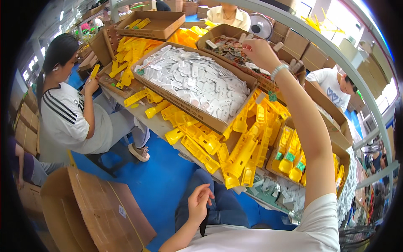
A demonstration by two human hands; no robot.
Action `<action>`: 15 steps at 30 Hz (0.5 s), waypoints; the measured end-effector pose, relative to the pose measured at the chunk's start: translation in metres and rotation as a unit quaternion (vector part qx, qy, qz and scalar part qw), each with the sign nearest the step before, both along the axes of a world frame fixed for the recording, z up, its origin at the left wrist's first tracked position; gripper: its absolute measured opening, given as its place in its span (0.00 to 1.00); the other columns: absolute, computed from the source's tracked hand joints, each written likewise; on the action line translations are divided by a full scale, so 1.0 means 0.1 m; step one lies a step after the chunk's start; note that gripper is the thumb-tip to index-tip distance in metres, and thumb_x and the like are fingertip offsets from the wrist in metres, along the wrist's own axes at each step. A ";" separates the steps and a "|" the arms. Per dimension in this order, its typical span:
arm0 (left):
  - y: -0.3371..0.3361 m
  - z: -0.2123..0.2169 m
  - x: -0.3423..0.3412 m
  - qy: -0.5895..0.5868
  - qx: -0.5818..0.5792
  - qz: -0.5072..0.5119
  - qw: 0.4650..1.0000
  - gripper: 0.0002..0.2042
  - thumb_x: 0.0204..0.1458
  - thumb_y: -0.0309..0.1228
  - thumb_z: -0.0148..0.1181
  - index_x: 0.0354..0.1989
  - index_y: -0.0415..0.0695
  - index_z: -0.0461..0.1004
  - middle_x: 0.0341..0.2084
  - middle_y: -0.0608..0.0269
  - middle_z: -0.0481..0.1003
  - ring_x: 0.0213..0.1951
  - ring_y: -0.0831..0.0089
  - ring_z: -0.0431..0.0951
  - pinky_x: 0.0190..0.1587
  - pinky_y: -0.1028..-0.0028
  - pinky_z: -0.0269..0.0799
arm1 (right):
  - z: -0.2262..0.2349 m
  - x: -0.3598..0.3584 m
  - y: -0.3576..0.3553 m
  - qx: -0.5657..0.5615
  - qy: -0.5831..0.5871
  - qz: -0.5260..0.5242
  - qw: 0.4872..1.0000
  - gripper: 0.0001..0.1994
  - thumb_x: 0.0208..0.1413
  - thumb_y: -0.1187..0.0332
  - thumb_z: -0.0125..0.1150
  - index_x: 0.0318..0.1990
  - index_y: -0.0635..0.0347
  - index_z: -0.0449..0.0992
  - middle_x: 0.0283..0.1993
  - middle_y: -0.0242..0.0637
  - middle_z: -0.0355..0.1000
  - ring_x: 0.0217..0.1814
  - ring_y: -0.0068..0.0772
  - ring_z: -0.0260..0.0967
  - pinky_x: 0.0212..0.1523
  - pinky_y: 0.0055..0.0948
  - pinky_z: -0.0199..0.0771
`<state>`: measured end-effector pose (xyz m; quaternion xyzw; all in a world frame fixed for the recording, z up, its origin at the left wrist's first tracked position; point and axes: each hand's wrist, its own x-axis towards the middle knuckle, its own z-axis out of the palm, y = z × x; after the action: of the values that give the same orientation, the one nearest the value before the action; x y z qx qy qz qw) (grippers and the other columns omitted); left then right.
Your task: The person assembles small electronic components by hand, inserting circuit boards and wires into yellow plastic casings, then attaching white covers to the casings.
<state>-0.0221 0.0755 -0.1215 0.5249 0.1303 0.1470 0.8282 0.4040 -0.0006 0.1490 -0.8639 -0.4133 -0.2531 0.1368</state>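
My right hand (261, 54) is stretched out over a far cardboard box (227, 61) of small mixed parts with wires. Its fingers are bent together, and what they may hold is too small to make out. A beaded bracelet (279, 71) circles that wrist. My left hand (199, 203) hovers above my lap, fingers loosely bent and apart, with nothing visible in it. Between the hands, a shallow carton (184, 110) is filled with flat white plastic pieces (194, 80). Yellow plastic housings (242, 161) lie heaped along the table's near edge.
At right, a carton (275, 164) holds yellow housings with green parts. An open cardboard box (110, 206) stands on the floor at lower left. A seated co-worker (73, 105) at left holds a yellow piece. A grey metal rail (310, 33) arches overhead; other people sit beyond.
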 end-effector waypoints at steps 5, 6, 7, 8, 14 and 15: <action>0.23 0.05 -0.06 0.003 0.001 0.083 0.997 0.10 0.58 0.22 0.50 0.46 0.36 0.72 0.29 0.60 0.72 0.30 0.73 0.75 0.23 0.78 0.68 | -0.35 0.81 0.40 -0.100 0.040 -0.164 0.981 0.15 0.48 0.61 0.65 0.38 0.63 0.77 0.44 0.50 0.76 0.45 0.52 0.74 0.47 0.41 0.74; 0.29 0.05 -0.06 0.008 -0.002 0.093 0.996 0.10 0.58 0.22 0.51 0.46 0.36 0.72 0.29 0.59 0.72 0.29 0.72 0.74 0.24 0.78 0.68 | -0.35 0.91 0.37 -0.101 0.043 -0.170 0.979 0.16 0.47 0.60 0.67 0.38 0.63 0.77 0.45 0.50 0.76 0.46 0.52 0.73 0.48 0.41 0.74; 0.34 0.05 -0.07 0.013 -0.005 0.092 0.996 0.10 0.58 0.22 0.51 0.46 0.36 0.72 0.29 0.59 0.72 0.29 0.72 0.74 0.24 0.78 0.68 | -0.36 1.03 0.30 -0.106 0.048 -0.177 0.977 0.17 0.46 0.59 0.68 0.38 0.63 0.77 0.45 0.50 0.75 0.48 0.52 0.73 0.48 0.42 0.74; 0.39 0.06 -0.09 0.011 0.003 0.104 0.995 0.10 0.57 0.22 0.51 0.46 0.36 0.72 0.28 0.59 0.72 0.29 0.72 0.74 0.24 0.77 0.68 | -0.30 0.99 0.36 -0.105 -0.015 -0.184 0.977 0.18 0.45 0.59 0.69 0.39 0.63 0.77 0.45 0.52 0.75 0.50 0.49 0.73 0.46 0.41 0.74; 0.55 0.20 0.11 -0.006 0.023 0.068 0.997 0.09 0.57 0.23 0.53 0.45 0.36 0.73 0.27 0.60 0.72 0.29 0.73 0.73 0.27 0.77 0.68 | 0.61 0.86 -0.48 0.150 0.296 -0.048 0.942 0.17 0.54 0.66 0.65 0.48 0.68 0.75 0.35 0.37 0.76 0.34 0.22 0.73 0.33 0.20 0.75; 0.57 0.22 0.14 -0.019 0.042 0.045 0.998 0.09 0.57 0.23 0.53 0.46 0.36 0.73 0.29 0.61 0.71 0.31 0.75 0.73 0.29 0.78 0.68 | 0.63 0.74 -0.47 0.148 0.304 -0.048 0.940 0.17 0.54 0.66 0.65 0.48 0.68 0.75 0.35 0.37 0.76 0.34 0.22 0.73 0.33 0.20 0.75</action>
<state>-0.0080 0.1324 -0.0997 0.5498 0.1312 0.1994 0.8005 0.4780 -0.0475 0.2120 -0.8885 -0.2685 -0.0428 0.3696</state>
